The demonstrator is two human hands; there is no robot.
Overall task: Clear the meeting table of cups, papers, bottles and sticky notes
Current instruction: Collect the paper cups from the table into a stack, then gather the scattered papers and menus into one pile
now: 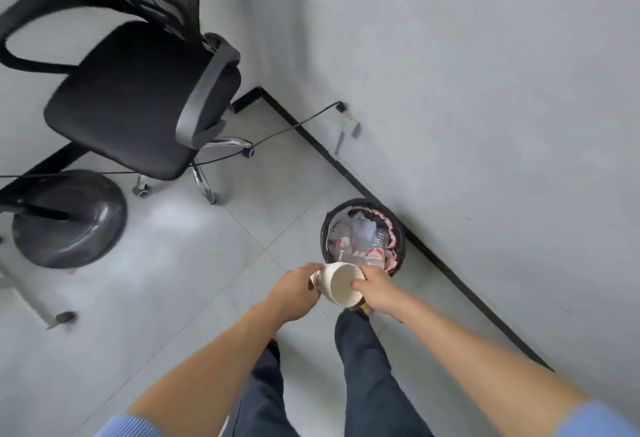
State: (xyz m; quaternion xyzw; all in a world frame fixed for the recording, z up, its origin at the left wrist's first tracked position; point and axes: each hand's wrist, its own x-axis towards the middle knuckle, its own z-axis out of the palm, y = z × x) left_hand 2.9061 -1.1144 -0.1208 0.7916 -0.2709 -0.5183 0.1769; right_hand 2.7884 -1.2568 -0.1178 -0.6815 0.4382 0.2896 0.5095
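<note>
White paper cups [341,284]: nested stack held between both hands, tilted, mouth toward the camera, base leftward.
Left hand [298,289]: fingers curled round the base end.
Right hand [378,288]: thumb and fingers pinch the rim.
Waste bin [324,228]: just beyond the cups, against the wall; right hand nearer.

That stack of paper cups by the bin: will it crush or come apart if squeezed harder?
Probably light and thin-walled: the paper cups look nested, so the stack should resist squeezing better than one cup. It lies sideways between left hand and right hand, so cups may slide apart.
</note>
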